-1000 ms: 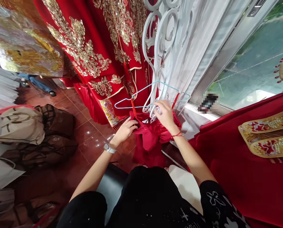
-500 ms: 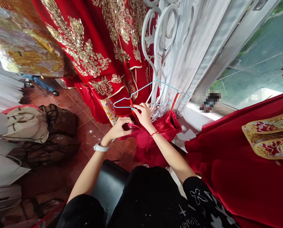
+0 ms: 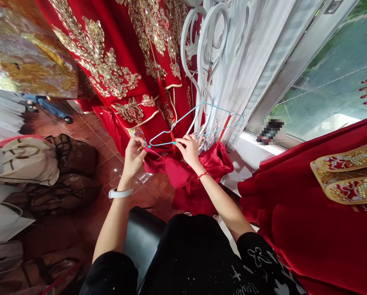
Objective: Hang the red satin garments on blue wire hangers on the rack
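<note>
Tan and black bags sit on the tiled floor at far left. Above them hangs a red gown heavy with gold embroidery.

Left hand, white wristband below it: fingers pinched shut on a thin red edge of the red satin garment, right at the left tip of the light-blue wire hanger.

Right hand, red thread at the wrist: fingers curled onto the hanger's lower bar beside a red strap. It grips there, though how much wire and how much cloth it has is partly hidden.

The garment bunches just under the hanger between the two hands and sags toward the floor. The hanger's hook is caught on the white scrolled rack.

Further right: white curtain, window, then a red cloth over a surface, carrying gold-embroidered pieces.

Judgement: the step looks like seating the garment's left edge over the hanger's end. To do it well:
- The right hand should hold the wire steady so the hook does not swing on the rack.
- The left hand should lift the edge over the tip with slack, not pull.
- Satin slips, so the edge should be set inboard of the bend.
- The wire tip could snag the cloth.
</note>
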### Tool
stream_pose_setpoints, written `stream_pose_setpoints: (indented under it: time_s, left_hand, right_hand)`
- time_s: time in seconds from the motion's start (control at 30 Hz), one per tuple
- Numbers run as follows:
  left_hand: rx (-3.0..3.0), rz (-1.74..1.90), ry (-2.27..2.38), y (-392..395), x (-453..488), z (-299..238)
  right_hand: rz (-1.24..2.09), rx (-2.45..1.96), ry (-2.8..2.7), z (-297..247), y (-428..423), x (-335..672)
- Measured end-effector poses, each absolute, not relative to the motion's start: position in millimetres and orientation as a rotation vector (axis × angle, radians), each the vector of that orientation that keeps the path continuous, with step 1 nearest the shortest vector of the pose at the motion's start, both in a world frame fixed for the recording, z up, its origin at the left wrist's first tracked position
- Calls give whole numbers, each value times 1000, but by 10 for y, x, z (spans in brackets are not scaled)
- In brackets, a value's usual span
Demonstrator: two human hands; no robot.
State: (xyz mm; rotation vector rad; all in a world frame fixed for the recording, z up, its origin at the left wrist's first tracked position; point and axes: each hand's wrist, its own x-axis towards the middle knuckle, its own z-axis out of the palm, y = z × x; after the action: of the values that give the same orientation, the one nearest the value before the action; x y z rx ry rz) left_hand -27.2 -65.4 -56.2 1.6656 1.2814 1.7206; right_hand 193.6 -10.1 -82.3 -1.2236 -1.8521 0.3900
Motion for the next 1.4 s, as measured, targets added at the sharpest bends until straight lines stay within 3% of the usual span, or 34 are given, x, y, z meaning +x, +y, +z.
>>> stream_pose_setpoints:
  time_s: [0.37,0.63,0.9,1.17,1.3,1.4]
  left_hand:
    - [1875,1649,1484,-303,237,67]
    - [1926,1600,1421,-233,508,-16]
    - [2065,1302,1186,-298,330,-73]
    - [2181,1250,1418,-250,343,-113]
    - [2159,1276,1407,-144,295,-153]
    - [2163,1304,1451,-104,277,-187]
  right_hand:
    - [403,-1264,-1905,-763,-155,1965]
    - [399,-1249,-1926,-740,-132,2014]
    - [397,-1245,-1912,-750,-200,2044]
    - [470,-1027,-1691,-759,-249,2531]
    - [387,-1549,-1157,-1152,-194,3426]
    - [586,-1941,-1148,-1490,-221,3950]
